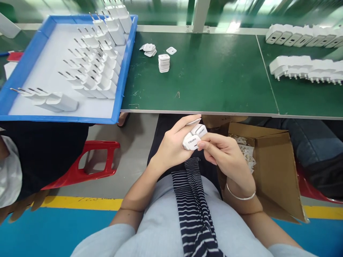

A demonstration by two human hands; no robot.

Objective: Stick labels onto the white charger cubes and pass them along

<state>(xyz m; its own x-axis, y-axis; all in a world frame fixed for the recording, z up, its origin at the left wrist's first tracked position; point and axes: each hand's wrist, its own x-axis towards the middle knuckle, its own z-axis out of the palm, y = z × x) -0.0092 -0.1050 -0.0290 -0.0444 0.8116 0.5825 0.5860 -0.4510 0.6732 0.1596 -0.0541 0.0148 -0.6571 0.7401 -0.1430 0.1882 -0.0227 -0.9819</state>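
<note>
My left hand (170, 144) is closed around two white chargers (200, 130) above my lap. Their ends face up and carry a printed brand word. A thin white piece (194, 121) sticks out by my left fingers. With thumb and fingertips, my right hand (229, 153) pinches the edge of a white cover plate (192, 142), which has a small dark slot and lies over the nearer charger's end. Whether this plate is fully seated I cannot tell. On the green table (214, 78) ahead stand a stack of white cover plates (164, 64) and a few loose plates (149, 49).
A blue-rimmed tray (119, 103) at the left holds several white plug chargers, pins up. Rows of white chargers (305, 67) lie at the right. Beside my right arm stands an open cardboard box (276, 171) with small parts. People sit on both sides; a red stool (112, 144) is at left.
</note>
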